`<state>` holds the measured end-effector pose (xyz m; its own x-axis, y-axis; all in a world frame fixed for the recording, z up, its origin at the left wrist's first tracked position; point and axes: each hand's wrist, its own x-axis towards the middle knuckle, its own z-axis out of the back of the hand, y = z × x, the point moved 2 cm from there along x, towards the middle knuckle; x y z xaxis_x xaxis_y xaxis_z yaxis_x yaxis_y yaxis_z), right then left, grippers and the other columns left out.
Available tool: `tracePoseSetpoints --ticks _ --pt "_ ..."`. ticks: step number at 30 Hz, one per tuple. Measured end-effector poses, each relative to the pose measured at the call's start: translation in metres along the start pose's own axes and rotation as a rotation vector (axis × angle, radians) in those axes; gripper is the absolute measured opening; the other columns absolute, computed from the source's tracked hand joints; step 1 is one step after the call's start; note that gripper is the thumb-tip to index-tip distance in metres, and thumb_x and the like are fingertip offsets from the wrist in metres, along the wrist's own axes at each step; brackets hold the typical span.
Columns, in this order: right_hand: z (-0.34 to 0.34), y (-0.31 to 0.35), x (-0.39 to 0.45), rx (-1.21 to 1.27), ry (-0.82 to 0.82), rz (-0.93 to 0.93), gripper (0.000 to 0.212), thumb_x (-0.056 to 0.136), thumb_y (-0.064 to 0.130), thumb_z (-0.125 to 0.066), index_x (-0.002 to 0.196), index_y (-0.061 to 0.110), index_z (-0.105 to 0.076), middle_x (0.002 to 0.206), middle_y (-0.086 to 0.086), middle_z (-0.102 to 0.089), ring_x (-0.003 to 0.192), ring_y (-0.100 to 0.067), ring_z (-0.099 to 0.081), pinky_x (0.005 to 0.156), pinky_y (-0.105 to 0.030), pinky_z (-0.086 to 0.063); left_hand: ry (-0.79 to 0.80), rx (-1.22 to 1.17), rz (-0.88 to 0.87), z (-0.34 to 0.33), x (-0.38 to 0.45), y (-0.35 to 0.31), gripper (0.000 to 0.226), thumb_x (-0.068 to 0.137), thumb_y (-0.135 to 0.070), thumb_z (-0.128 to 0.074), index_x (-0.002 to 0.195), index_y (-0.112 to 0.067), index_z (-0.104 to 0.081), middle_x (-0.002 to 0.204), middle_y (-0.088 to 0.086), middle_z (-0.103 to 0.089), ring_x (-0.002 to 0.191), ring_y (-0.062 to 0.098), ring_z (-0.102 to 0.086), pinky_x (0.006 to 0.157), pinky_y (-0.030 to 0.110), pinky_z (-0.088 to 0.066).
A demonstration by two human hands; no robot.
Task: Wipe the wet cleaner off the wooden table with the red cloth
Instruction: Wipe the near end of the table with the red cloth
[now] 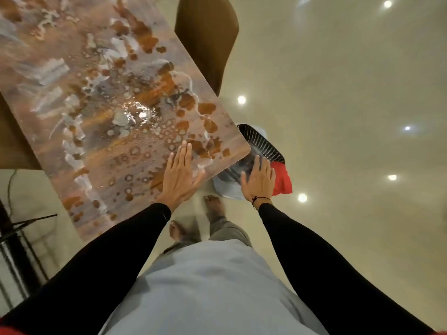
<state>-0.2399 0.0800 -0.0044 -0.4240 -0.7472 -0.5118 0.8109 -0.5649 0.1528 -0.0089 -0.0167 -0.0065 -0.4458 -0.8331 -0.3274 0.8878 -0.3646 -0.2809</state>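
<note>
The table (101, 97) lies wet and streaky under the left hand (180, 176), fingers straight and flat. The basket (263, 143) sits beyond the right hand (258, 181), whose fingers are spread, holding nothing. The red cloth (281, 178) hangs from the basket, just right of those fingers.

No text, label, brand, number or sign is readable in this picture. The wet table (101, 97) carries only foam streaks and bubbles, without any letters. The black basket (262, 143) beside the table corner shows only a ribbed pattern, and the red cloth (281, 178) is plain. The black sleeves and the pale clothing of the person have no print that I can read.
</note>
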Motion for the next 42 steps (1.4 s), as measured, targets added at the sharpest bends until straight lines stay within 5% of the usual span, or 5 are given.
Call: tracePoseSetpoints --ticks 18,26,32,38,42 --pt "-0.004 -0.111 0.051 0.354 0.122 -0.551 0.057 0.115 0.040 -0.051 0.157 0.002 -0.044 0.160 -0.018 -0.051 0.154 -0.036 -0.041 0.131 -0.059 -0.021 0.069 0.033 -0.058 -0.025 0.038 -0.045 0.089 0.113 -0.058 -0.040 0.176 -0.007 -0.001 0.185 0.013 0.000 0.172 0.026 -0.004 0.138 0.052 -0.006" --pt "0.002 -0.108 0.059 0.529 0.050 -0.567 0.057 0.112 0.036 -0.065 0.150 -0.003 -0.047 0.151 -0.025 -0.059 0.140 -0.046 -0.057 0.117 -0.057 -0.048 0.112 -0.036 -0.042 -0.030 0.038 -0.049 0.080 0.114 -0.055 -0.039 0.175 -0.008 -0.018 0.181 0.014 -0.022 0.169 0.027 -0.020 0.137 0.056 -0.011" --pt "0.011 -0.073 0.063 0.715 0.021 -0.551 0.056 0.107 0.030 -0.069 0.150 -0.002 -0.050 0.149 -0.025 -0.061 0.137 -0.045 -0.061 0.115 -0.053 -0.051 0.207 -0.339 -0.101 -0.035 0.038 -0.058 0.079 0.108 -0.044 -0.064 0.171 -0.015 -0.027 0.172 0.015 -0.035 0.146 0.035 -0.050 0.111 0.042 -0.044" --pt "0.016 -0.012 0.065 0.839 0.038 -0.430 0.052 0.102 0.027 -0.075 0.143 -0.001 -0.061 0.139 -0.020 -0.070 0.132 -0.040 -0.066 0.105 -0.042 -0.055 0.336 -0.435 -0.233 -0.032 0.036 -0.078 0.118 0.090 -0.054 -0.087 0.175 -0.021 -0.012 0.181 0.009 -0.019 0.161 0.034 -0.033 0.125 0.053 -0.041" --pt "0.026 0.030 0.065 0.674 0.047 -0.135 0.046 0.096 0.026 -0.080 0.135 0.008 -0.065 0.126 -0.012 -0.073 0.114 -0.034 -0.070 0.098 -0.045 -0.058 0.227 -0.580 -0.180 -0.019 0.036 -0.065 0.112 0.085 -0.021 -0.092 0.174 -0.017 -0.023 0.179 0.009 -0.019 0.163 0.033 -0.029 0.127 0.053 -0.038"
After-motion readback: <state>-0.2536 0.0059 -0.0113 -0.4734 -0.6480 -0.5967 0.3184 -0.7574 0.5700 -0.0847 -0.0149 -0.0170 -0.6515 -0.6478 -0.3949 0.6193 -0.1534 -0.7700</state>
